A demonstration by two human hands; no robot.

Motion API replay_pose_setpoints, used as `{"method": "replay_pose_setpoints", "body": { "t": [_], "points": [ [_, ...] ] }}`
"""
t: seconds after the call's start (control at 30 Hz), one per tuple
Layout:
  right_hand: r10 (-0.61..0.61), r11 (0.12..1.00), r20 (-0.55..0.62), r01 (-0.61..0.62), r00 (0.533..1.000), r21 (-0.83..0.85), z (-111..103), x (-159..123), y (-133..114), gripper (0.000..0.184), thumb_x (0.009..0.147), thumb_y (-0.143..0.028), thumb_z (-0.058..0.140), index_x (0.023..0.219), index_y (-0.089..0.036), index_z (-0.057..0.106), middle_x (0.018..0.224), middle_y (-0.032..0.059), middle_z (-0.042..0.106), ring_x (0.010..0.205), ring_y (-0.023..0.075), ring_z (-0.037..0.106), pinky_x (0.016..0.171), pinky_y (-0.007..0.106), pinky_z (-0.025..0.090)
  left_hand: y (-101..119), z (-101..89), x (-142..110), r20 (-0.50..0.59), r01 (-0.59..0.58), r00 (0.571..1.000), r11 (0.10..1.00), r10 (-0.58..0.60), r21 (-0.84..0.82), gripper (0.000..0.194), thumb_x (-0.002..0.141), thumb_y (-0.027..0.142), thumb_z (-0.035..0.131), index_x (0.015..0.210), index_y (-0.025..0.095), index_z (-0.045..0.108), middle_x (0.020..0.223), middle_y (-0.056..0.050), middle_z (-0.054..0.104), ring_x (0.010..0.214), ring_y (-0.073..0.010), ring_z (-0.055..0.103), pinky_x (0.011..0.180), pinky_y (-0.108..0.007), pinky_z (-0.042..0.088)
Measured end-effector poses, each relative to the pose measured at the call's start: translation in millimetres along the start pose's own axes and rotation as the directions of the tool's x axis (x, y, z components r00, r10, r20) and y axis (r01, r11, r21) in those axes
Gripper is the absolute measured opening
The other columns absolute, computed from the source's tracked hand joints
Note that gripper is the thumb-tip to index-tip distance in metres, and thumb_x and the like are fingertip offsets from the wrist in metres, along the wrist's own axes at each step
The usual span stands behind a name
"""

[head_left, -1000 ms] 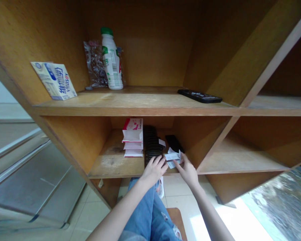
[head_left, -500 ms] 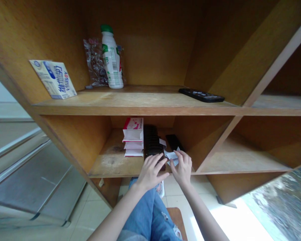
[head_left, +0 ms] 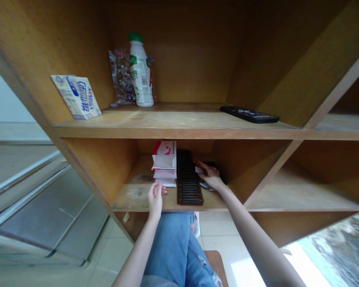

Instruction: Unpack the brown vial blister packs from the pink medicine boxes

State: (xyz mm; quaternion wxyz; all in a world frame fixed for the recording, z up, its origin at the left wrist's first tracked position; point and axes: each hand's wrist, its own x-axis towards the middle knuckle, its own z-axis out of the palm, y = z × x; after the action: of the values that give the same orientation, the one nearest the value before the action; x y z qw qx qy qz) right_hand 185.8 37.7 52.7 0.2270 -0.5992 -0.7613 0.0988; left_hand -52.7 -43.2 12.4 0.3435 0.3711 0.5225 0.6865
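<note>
My left hand is at the front edge of the lower shelf, fingers curled in and nothing visible in them. Just beyond its fingertips stands an opened pink-and-white carton with white flaps. A dark brown ribbed tray with many narrow slots lies lengthwise to the right of the carton. My right hand reaches over to the tray's right side, fingers stretched out above crumpled white paper. The hand partly covers the paper and a flat black object behind it.
On the upper shelf stand a Vitasoy drink carton, a white bottle with a green cap and a clear plastic wrapper. A black remote-like device lies at the right. Wooden dividers bound the compartment.
My left hand has moved left from the tray to the front of the carton, and its fingers have curled. My right hand has reached deeper into the shelf, over the paper. The view has shifted slightly.
</note>
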Motion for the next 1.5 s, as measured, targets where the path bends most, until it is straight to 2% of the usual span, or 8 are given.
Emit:
{"method": "replay_pose_setpoints", "body": {
  "t": [0.2,0.47,0.77,1.0,1.13,1.2,1.3,1.5],
  "points": [
    [0.007,0.998,-0.125,0.000,0.992,0.057,11.6,-3.5,13.6,0.036,0.084,-0.031,0.051,0.118,-0.025,0.058,0.119,0.0057,0.064,0.113,0.0262,0.053,0.099,0.045,0.026,4.8,2.2,1.1,0.031,0.043,0.999,0.999,-0.043,-0.004,0.033,0.070,0.047,0.062,0.072,0.015,0.056,0.059,0.000,0.059,0.053,-0.0125,0.058,0.056,-0.025,0.049],
    [-0.029,0.999,-0.281,0.040,0.959,0.033,-0.2,-19.1,32.4,0.038,0.087,-0.041,0.045,0.117,-0.022,0.059,0.115,0.0074,0.065,0.108,0.0262,0.055,0.101,0.046,0.025,3.7,1.8,1.5,0.033,0.043,0.999,0.999,-0.043,-0.010,0.032,0.070,0.047,0.063,0.073,0.015,0.057,0.060,-0.001,0.060,0.055,-0.0131,0.059,0.056,-0.025,0.049],
    [0.131,0.959,-0.581,0.046,0.803,0.280,-10.4,-24.0,32.8,0.048,0.087,-0.048,0.042,0.120,-0.015,0.054,0.106,0.0137,0.059,0.093,0.0257,0.056,0.085,0.040,0.043,5.7,3.3,1.0,0.021,0.046,0.999,0.999,-0.046,-0.003,0.036,0.068,0.050,0.063,0.071,0.015,0.057,0.058,-0.001,0.059,0.054,-0.0138,0.059,0.055,-0.025,0.049],
    [-0.057,0.992,-0.452,0.102,0.890,0.076,-8.7,-35.1,22.7,0.040,0.084,-0.038,0.050,0.119,-0.020,0.056,0.120,0.0130,0.057,0.110,0.0294,0.051,0.093,0.046,0.039,5.7,3.5,0.7,0.041,0.045,0.998,0.999,-0.045,0.004,0.035,0.068,0.049,0.064,0.071,0.015,0.057,0.059,0.000,0.059,0.054,-0.0133,0.058,0.056,-0.025,0.049],
    [0.052,0.981,-0.619,0.078,0.784,0.180,-6.2,-64.5,1.6,0.033,0.084,-0.037,0.050,0.108,-0.019,0.061,0.110,0.0126,0.061,0.106,0.0284,0.054,0.091,0.046,0.040,2.6,2.6,2.3,0.056,0.028,0.998,0.999,-0.030,0.037,0.035,0.070,0.050,0.062,0.072,0.015,0.057,0.060,-0.001,0.059,0.056,-0.0138,0.059,0.056,-0.025,0.048],
    [0.171,0.935,-0.546,0.040,0.820,0.353,-0.5,-84.3,-8.7,0.031,0.084,-0.041,0.049,0.097,-0.017,0.064,0.096,0.0116,0.065,0.089,0.0254,0.060,0.080,0.039,0.047,2.1,1.9,0.8,0.076,0.001,0.997,0.996,-0.007,0.086,0.035,0.072,0.050,0.060,0.073,0.016,0.057,0.061,-0.002,0.060,0.057,-0.0148,0.059,0.058,-0.026,0.049],
    [0.307,0.841,-0.211,-0.160,0.928,0.517,10.0,-107.7,-20.0,0.040,0.085,-0.049,0.045,0.092,-0.015,0.066,0.091,0.0120,0.069,0.080,0.0248,0.064,0.074,0.035,0.049,5.5,1.6,-8.2,0.179,-0.075,0.983,0.965,0.029,0.251,0.034,0.077,0.050,0.055,0.078,0.017,0.060,0.070,-0.005,0.067,0.066,-0.0186,0.064,0.066,-0.031,0.050],
    [0.301,0.869,0.094,-0.313,0.949,0.384,6.5,-104.1,-35.7,0.053,0.087,-0.058,0.033,0.095,-0.020,0.069,0.096,0.0113,0.071,0.098,0.0304,0.064,0.081,0.036,0.045,18.4,10.0,-32.8,0.372,-0.297,0.925,0.749,0.073,0.592,0.036,0.085,0.044,0.047,0.110,0.022,0.061,0.105,-0.008,0.070,0.102,-0.0243,0.062,0.094,-0.041,0.043]
  ]
}}
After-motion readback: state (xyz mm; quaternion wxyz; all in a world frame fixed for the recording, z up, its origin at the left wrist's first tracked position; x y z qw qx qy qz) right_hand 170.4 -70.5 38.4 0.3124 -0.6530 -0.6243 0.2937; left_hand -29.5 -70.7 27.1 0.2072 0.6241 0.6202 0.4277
